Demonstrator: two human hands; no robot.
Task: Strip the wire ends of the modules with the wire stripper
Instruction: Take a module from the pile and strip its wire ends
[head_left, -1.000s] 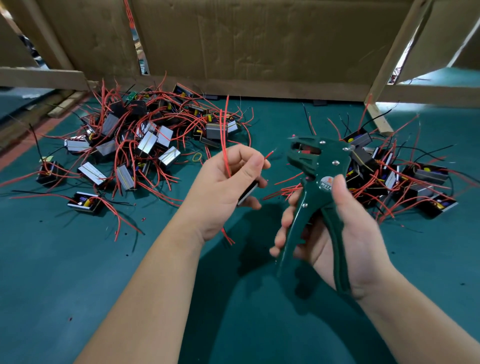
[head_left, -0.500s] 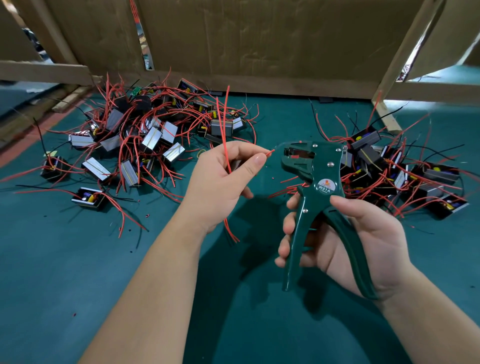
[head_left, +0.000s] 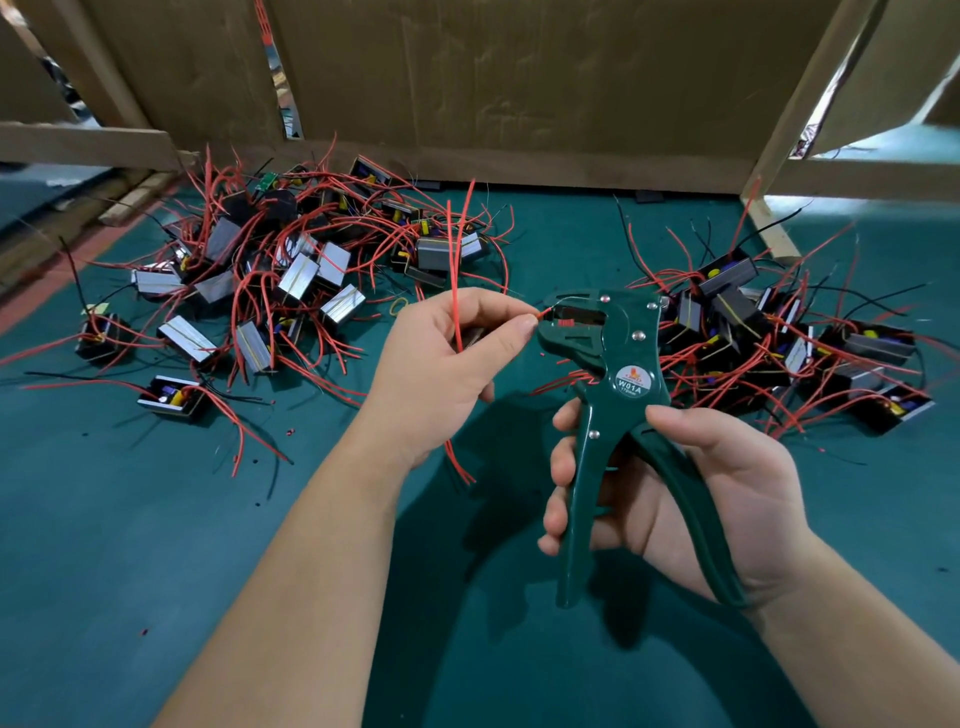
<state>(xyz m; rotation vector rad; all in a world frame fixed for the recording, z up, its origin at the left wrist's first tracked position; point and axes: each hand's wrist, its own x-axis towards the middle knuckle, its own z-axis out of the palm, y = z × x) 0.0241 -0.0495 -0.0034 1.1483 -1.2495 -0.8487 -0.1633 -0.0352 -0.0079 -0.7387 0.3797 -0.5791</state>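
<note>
1. feeding the red wire end (head_left: 544, 314) into the head of the wire stripper (head_left: 608, 358), the left hand (head_left: 441, 374) pinches it just left of the stripper; too shallow an entry would leave the insulation on.
2. the right hand (head_left: 701, 483) is wrapped round the stripper's handles, which stand spread, so nothing looks clamped yet; squeezing with the wire skewed could nick strands.
3. the left fingertips (head_left: 522, 327) sit just beside the stripper's head and could get pinched.
4. the module is mostly hidden in the left palm; its other wires hang below the hand and could snag the pile of modules (head_left: 291, 280) left of the stripper.
</note>
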